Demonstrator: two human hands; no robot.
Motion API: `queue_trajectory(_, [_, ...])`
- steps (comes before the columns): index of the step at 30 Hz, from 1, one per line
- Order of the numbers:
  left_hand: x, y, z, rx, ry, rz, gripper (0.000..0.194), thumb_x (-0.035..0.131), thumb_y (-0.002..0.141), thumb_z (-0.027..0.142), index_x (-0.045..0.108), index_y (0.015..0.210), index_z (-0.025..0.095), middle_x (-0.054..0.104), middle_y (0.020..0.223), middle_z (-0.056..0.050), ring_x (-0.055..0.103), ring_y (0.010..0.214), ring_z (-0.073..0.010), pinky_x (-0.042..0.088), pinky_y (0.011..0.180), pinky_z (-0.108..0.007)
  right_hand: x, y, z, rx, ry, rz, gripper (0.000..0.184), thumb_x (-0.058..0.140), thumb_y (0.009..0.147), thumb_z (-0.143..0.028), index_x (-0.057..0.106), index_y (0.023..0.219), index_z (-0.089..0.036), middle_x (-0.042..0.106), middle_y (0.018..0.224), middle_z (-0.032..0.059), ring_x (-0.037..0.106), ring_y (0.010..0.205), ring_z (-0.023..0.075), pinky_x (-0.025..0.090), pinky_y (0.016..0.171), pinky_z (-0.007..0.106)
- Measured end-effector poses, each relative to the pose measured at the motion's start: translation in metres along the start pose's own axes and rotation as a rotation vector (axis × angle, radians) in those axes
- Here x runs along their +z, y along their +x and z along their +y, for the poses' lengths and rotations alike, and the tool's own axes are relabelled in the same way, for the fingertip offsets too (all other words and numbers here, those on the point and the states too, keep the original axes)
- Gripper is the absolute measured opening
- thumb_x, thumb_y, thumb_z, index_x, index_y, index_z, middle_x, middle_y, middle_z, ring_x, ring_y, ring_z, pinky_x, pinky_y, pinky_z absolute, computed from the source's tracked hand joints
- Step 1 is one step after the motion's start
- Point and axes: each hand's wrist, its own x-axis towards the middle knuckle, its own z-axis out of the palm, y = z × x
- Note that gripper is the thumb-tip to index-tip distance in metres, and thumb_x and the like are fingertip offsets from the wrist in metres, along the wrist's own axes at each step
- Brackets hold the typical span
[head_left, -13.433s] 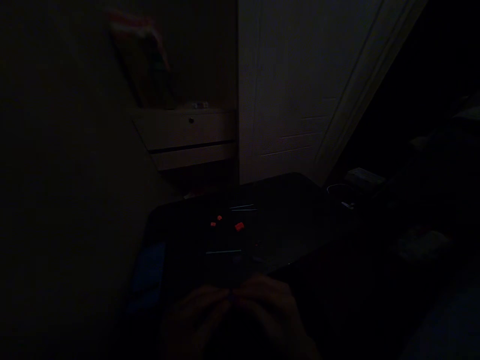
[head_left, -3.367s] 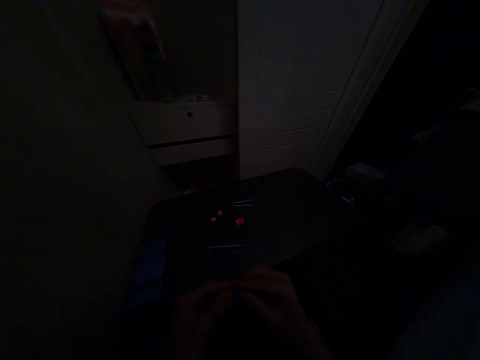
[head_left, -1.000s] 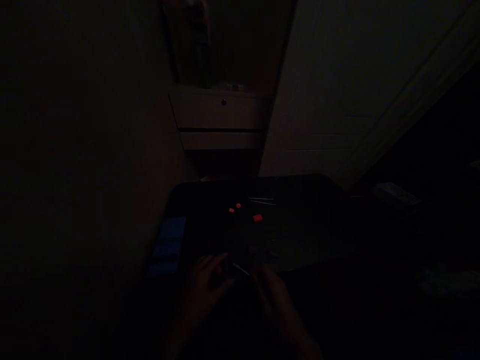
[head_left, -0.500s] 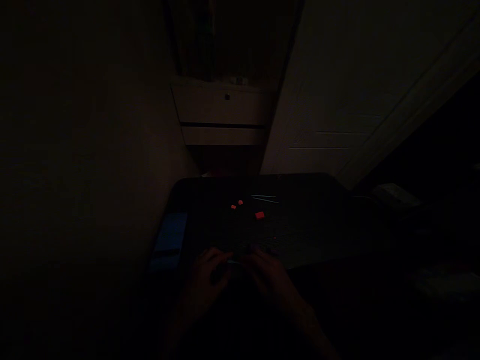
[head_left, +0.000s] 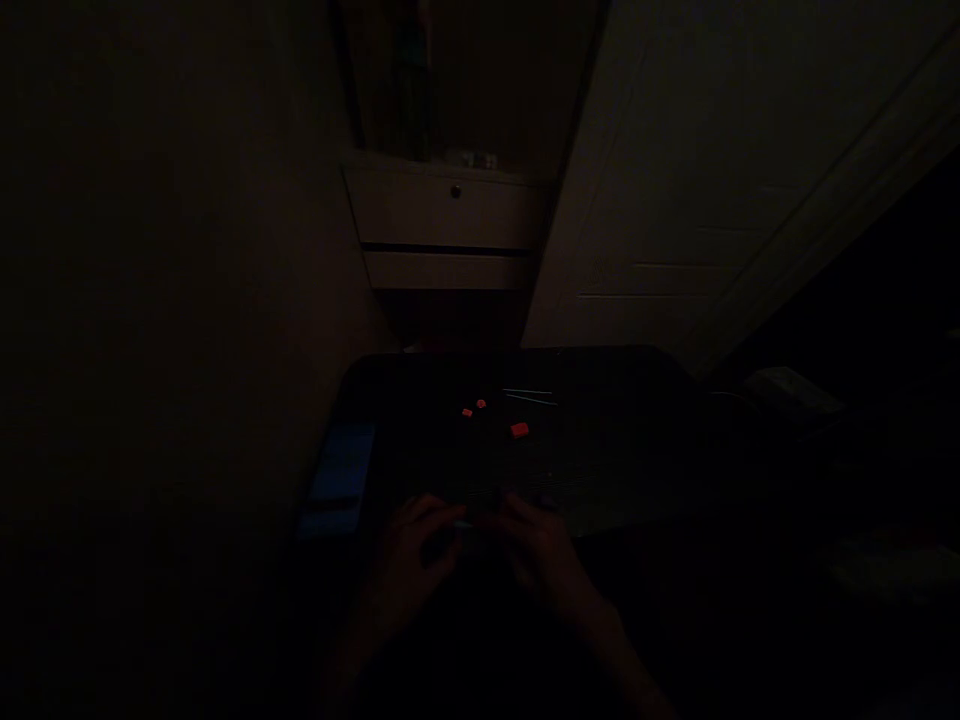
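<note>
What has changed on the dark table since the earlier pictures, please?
The left hand and right hand have moved forward to the nearest thin pale stick; whether either grips it is too dark to tell. The red rectangular block, two small red pieces and two far thin pale sticks stayed put.

My left hand (head_left: 416, 545) and right hand (head_left: 540, 545) are close together at the near side, both bare, fingers reaching inward toward each other. My right wrist and forearm slant in from the near right, my left from the near left. Darkness hides my exact grip.
</note>
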Motion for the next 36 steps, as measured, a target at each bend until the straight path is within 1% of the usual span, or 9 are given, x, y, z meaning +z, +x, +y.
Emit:
queue_trajectory(3, [-0.001, 0.0, 0.001, 0.003, 0.0, -0.007, 0.036, 0.07, 0.087, 0.023, 0.086, 0.118, 0.028, 0.081, 0.106, -0.007, 0.075, 0.104, -0.028, 0.06, 0.097, -0.046, 0.002, -0.002, 0.002, 0.0, 0.007, -0.001, 0.046, 0.059, 0.095, 0.0, 0.08, 0.126, -0.026, 0.077, 0.111, 0.0072, 0.074, 0.104, 0.0234, 0.052, 0.087, 0.03])
queue_trajectory(9, [-0.002, 0.0, -0.001, 0.002, -0.004, -0.004, 0.036, 0.072, 0.086, 0.022, 0.087, 0.118, 0.03, 0.081, 0.107, -0.007, 0.075, 0.105, -0.0277, 0.061, 0.096, -0.044, 0.005, -0.003, 0.008, -0.081, 0.096, 0.02, 0.05, 0.057, 0.091, 0.003, 0.082, 0.123, -0.026, 0.074, 0.1, 0.0055, 0.071, 0.093, 0.0219, 0.05, 0.077, 0.03])
queue_trajectory(13, [0.0, 0.0, -0.004, 0.013, -0.012, -0.006, 0.035, 0.072, 0.087, 0.024, 0.086, 0.118, 0.03, 0.08, 0.107, -0.006, 0.075, 0.105, -0.0274, 0.061, 0.096, -0.044, 0.009, -0.002, 0.013, -0.045, 0.142, 0.064, 0.042, 0.056, 0.1, -0.003, 0.08, 0.125, -0.026, 0.073, 0.104, 0.005, 0.071, 0.092, 0.0197, 0.051, 0.079, 0.028])
queue_trajectory(15, [0.0, 0.0, -0.005, 0.017, -0.02, -0.011, 0.035, 0.072, 0.087, 0.024, 0.086, 0.118, 0.03, 0.08, 0.107, -0.006, 0.075, 0.104, -0.0272, 0.06, 0.096, -0.044, 0.011, -0.001, 0.016, -0.027, 0.12, 0.077, 0.041, 0.056, 0.101, -0.004, 0.08, 0.125, -0.026, 0.072, 0.103, 0.0051, 0.07, 0.09, 0.0196, 0.051, 0.079, 0.028])
queue_trajectory(19, [0.0, 0.0, -0.007, 0.008, -0.033, -0.017, 0.034, 0.073, 0.088, 0.025, 0.086, 0.118, 0.03, 0.079, 0.109, -0.007, 0.075, 0.106, -0.0283, 0.059, 0.097, -0.046, 0.013, -0.001, 0.015, -0.037, 0.082, 0.062, 0.046, 0.058, 0.094, 0.0, 0.08, 0.125, -0.027, 0.071, 0.102, 0.0061, 0.069, 0.091, 0.0216, 0.049, 0.077, 0.029])
queue_trajectory(25, [-0.004, 0.001, -0.004, -0.002, -0.056, -0.03, 0.031, 0.076, 0.087, 0.026, 0.087, 0.115, 0.029, 0.08, 0.106, -0.006, 0.076, 0.103, -0.0269, 0.061, 0.095, -0.043, 0.002, -0.002, 0.011, -0.072, 0.102, -0.005, 0.053, 0.058, 0.09, 0.003, 0.081, 0.126, -0.029, 0.072, 0.1, 0.005, 0.07, 0.093, 0.0221, 0.047, 0.08, 0.031])
queue_trajectory(28, [-0.006, 0.0, -0.003, -0.005, -0.065, -0.025, 0.029, 0.077, 0.087, 0.026, 0.087, 0.114, 0.028, 0.08, 0.103, -0.005, 0.077, 0.096, -0.0243, 0.063, 0.089, -0.039, -0.003, -0.003, 0.01, -0.048, 0.174, -0.001, 0.043, 0.058, 0.098, -0.002, 0.082, 0.122, -0.029, 0.073, 0.103, 0.0046, 0.071, 0.096, 0.0211, 0.049, 0.082, 0.029])
queue_trajectory(31, [-0.006, -0.001, -0.004, -0.007, -0.065, -0.008, 0.028, 0.077, 0.087, 0.028, 0.086, 0.114, 0.028, 0.08, 0.102, -0.005, 0.076, 0.086, -0.022, 0.064, 0.084, -0.037, -0.004, -0.004, 0.008, 0.008, 0.208, 0.039, 0.028, 0.058, 0.108, -0.012, 0.08, 0.12, -0.025, 0.076, 0.113, 0.0064, 0.073, 0.105, 0.022, 0.051, 0.091, 0.031])
queue_trajectory(36, [-0.006, -0.002, -0.009, 0.002, -0.051, 0.036, 0.029, 0.075, 0.087, 0.03, 0.087, 0.114, 0.03, 0.079, 0.112, -0.008, 0.076, 0.106, -0.0276, 0.063, 0.097, -0.044, -0.001, 0.0, 0.004, 0.076, 0.208, 0.054, 0.019, 0.06, 0.11, -0.015, 0.076, 0.115, -0.022, 0.079, 0.116, 0.0063, 0.075, 0.109, 0.0226, 0.051, 0.095, 0.031])
